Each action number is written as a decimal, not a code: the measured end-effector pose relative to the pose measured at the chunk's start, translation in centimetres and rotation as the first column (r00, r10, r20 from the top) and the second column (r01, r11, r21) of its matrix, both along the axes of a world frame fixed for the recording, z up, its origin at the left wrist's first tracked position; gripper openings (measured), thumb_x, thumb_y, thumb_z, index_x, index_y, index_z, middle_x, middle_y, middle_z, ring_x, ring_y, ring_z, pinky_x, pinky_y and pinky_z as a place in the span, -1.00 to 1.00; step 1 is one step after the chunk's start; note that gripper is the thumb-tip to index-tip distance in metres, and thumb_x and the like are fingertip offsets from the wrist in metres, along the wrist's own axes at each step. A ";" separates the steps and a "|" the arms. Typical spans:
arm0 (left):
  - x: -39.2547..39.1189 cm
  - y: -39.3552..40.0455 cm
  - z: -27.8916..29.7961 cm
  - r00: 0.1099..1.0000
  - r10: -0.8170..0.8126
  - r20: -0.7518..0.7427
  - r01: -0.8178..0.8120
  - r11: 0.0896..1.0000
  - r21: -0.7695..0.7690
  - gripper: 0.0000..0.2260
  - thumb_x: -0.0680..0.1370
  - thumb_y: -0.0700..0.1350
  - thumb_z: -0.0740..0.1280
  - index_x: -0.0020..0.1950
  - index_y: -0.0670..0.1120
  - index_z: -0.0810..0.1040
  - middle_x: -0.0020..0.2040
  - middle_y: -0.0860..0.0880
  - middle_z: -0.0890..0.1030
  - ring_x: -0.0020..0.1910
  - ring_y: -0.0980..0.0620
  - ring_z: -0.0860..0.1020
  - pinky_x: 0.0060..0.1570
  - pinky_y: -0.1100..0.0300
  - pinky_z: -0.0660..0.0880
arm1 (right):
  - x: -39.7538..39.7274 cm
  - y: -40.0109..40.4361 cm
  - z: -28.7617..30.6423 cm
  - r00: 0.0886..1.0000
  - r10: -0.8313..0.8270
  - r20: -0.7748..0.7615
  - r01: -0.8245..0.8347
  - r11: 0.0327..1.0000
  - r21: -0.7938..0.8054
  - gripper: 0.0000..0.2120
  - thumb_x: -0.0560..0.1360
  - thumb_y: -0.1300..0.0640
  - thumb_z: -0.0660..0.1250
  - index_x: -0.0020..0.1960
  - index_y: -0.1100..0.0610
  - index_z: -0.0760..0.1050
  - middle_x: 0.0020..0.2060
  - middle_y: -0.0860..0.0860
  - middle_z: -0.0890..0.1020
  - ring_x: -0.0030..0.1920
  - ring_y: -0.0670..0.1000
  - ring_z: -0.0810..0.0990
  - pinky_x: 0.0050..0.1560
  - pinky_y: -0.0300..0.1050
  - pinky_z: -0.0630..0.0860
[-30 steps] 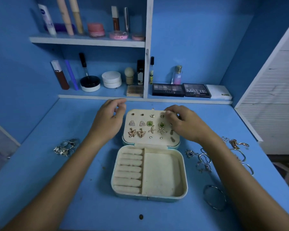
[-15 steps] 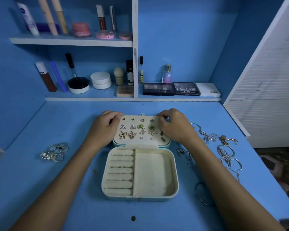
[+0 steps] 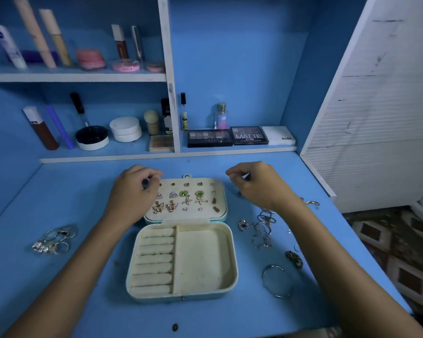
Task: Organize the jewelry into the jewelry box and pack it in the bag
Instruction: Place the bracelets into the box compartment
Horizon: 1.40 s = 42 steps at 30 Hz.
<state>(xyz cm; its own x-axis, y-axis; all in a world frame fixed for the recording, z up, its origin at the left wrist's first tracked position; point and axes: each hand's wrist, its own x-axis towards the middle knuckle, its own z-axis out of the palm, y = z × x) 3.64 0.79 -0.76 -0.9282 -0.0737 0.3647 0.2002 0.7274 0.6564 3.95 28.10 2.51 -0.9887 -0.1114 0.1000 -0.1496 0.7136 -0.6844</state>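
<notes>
Head camera view: an open cream hinged jewelry box lies on a blue desk, its lid panel studded with small gold and green earrings. Left hand and right hand hover beside the lid's far corners, fingers loosely curled, holding nothing visible.

Cream-lined jewelry box with pale teal shell, green-stoned earrings, blue table.

Your jewelry box lies open mid-frame on the table, earrings pinned in its lid. Your left hand and right hand hover beside the lid, fingers curled.
</notes>
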 end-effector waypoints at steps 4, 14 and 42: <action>0.1 2.3 1.5 0.997 -0.058 -0.045 0.055 0.997 -0.057 -0.89 0.57 -0.14 0.35 -0.02 -0.04 0.69 -0.06 0.08 0.62 -0.05 0.00 0.57 0.04 0.08 0.48 | 1.7 3.1 1.2 0.999 -0.039 -0.015 0.039 0.999 0.011 -0.82 0.61 0.09 0.28 0.08 0.00 0.66 -0.27 -0.30 0.56 -0.34 -0.38 0.51 -0.37 -0.53 0.36; -0.9 11.5 3.4 0.877 -0.475 0.069 0.477 0.849 -0.228 -0.92 0.54 -0.03 0.42 -0.01 0.04 0.68 -0.14 0.17 0.60 -0.10 0.10 0.54 0.03 0.07 0.51 | 6.9 8.5 2.0 0.992 -0.127 0.022 0.123 0.983 0.132 -0.88 0.58 0.10 0.35 0.01 -0.03 0.67 -0.15 -0.22 0.66 -0.34 -0.28 0.56 -0.36 -0.40 0.44; -2.7 20.2 2.1 0.780 -0.538 0.321 0.622 0.607 -0.495 -0.92 0.56 -0.04 0.38 -0.01 0.05 0.67 -0.10 0.12 0.58 -0.01 0.05 0.55 -0.15 0.17 0.32 | 14.2 5.5 -1.4 0.988 0.035 0.147 -0.094 0.904 0.417 -0.92 0.55 0.04 0.25 -0.08 -0.05 0.51 -0.09 -0.09 0.57 -0.07 0.02 0.55 -0.09 -0.04 0.52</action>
<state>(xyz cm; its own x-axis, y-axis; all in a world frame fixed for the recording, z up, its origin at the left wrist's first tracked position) 0.98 21.00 1.35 -0.7434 0.6680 0.0335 0.6556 0.7178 0.2344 18.16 33.61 1.11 -0.9787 -0.1777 -0.1025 -0.1338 0.9317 -0.3378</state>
